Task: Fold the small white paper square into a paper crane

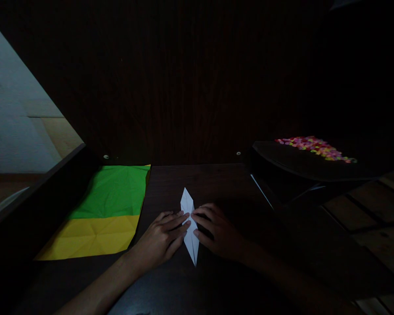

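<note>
White paper, folded into a long narrow diamond [189,225] with sharp points at the far and near ends, lies flat on the dark wooden desk [216,183], close to the person's edge and roughly in the middle of the view. Both hands bear down on it from either side: the left hand [162,238] lies palm down with its fingers stretched out and close together, their tips resting on the paper's left flap at about mid-length, and the right hand [216,232] mirrors it, fingers flat and slightly fanned, tips on the right flap so that the two sets of fingertips nearly meet over the centre line. Neither hand grips or lifts anything; they press. By the look of it the step in hand is the flattening of the two long side folds toward the central crease, a stage of an origami model. The next move would seem to call for a firm run of the fingertips along each fold from the middle out to the points, with the edges kept true to the centre so that the tips stay sharp. Well to the left, apart from the hands, a green sheet [114,190] overlaps a yellow sheet [92,236], both creased. Off to the right a dark tray [292,164] carries a scatter of small bright pieces [315,146], too small to name.
</note>
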{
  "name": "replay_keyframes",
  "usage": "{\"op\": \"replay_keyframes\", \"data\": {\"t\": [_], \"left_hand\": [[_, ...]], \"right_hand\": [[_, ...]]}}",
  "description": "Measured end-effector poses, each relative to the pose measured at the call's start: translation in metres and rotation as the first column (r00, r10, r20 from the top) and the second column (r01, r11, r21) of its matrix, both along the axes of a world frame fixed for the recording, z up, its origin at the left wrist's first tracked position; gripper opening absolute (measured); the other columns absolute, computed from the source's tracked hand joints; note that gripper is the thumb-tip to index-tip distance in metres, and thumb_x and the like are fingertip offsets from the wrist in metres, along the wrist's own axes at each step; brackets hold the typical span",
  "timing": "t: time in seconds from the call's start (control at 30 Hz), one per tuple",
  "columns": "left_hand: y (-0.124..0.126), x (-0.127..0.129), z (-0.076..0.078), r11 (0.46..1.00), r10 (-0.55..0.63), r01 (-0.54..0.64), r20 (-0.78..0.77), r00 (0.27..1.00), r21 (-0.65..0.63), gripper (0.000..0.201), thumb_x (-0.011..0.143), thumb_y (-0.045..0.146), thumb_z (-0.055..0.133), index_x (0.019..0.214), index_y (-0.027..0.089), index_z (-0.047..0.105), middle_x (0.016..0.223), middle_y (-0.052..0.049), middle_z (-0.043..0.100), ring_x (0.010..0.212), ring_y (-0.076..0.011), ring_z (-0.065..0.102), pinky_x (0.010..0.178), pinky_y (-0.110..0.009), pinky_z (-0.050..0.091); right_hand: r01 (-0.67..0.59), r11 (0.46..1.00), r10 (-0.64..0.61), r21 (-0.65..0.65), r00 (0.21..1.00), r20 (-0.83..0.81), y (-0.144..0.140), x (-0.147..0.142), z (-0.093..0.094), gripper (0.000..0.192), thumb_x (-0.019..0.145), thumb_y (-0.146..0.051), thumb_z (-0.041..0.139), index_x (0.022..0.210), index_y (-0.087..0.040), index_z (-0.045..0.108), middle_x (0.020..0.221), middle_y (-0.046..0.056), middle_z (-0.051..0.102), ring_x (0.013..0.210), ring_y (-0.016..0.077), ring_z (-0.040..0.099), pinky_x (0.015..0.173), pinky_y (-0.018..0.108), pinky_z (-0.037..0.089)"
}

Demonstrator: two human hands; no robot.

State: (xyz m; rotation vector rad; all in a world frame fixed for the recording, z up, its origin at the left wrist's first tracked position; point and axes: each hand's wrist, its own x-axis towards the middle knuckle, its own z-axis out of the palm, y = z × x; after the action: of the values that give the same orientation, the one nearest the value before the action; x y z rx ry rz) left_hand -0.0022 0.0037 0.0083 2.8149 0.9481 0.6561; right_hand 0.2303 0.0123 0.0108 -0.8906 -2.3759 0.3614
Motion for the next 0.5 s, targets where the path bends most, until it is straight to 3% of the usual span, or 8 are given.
{"op": "replay_keyframes", "data": {"t": [0.2,0.5], "left_hand": [[0.0011,0.0033,-0.0005,1.0,0.001,-0.002,0.121,0.993,0.006,0.033,0.094,0.016,0.054,0.125,0.02,0.063,0.122,-0.01,0.069,0.113,-0.0241,0.066,0.096,-0.045,0.052],[0.0,0.0029,-0.0029,1.0,0.012,-0.013,0.113,0.994,0.006,0.035,0.093,0.016,0.054,0.126,0.02,0.063,0.125,-0.011,0.067,0.116,-0.0252,0.064,0.098,-0.047,0.053]], "right_hand": [[-0.001,1.0,0.0,0.009,1.0,0.026,0.0005,0.0024,0.0006,0.033,0.092,-0.023,0.057,0.124,-0.019,0.059,0.116,0.01,0.065,0.11,0.025,0.054,0.094,0.045,0.049],[-0.024,0.998,0.021,0.065,0.998,0.055,0.0011,0.0037,-0.0001,0.029,0.091,-0.018,0.056,0.119,-0.019,0.064,0.118,0.01,0.064,0.11,0.0253,0.052,0.092,0.045,0.049]]}}
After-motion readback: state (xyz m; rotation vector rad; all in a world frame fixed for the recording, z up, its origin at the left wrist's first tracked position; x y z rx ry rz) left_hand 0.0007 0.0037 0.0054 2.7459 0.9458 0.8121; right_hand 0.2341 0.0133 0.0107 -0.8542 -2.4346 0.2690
